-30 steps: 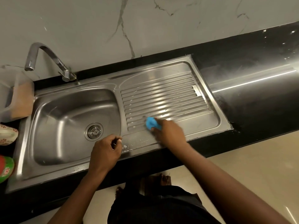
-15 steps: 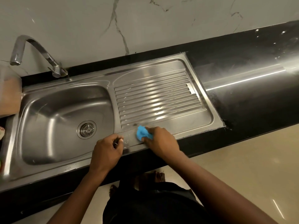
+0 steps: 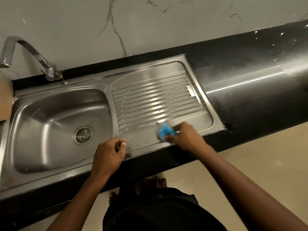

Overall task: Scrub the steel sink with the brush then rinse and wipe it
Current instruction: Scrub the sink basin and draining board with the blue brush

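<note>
The steel sink [image 3: 50, 117] has a basin on the left with a round drain [image 3: 83, 135] and a ribbed drainboard [image 3: 155, 100] on the right. My right hand [image 3: 185, 135] grips a blue brush [image 3: 165, 131] and presses it on the flat front strip of the drainboard. My left hand [image 3: 109, 153] rests curled on the sink's front rim, between basin and drainboard, holding nothing that I can see. White suds dot the steel between my hands.
A steel tap [image 3: 25, 52] arches over the basin's back left corner. The black counter [image 3: 258, 90] runs to the right of the sink, dusty and speckled. A marble wall stands behind. A pale container [image 3: 5, 100] sits at the far left edge.
My right hand slid the blue brush to the right along the drainboard's front strip. The left hand stayed on the front rim. The camera view shifted slightly.
</note>
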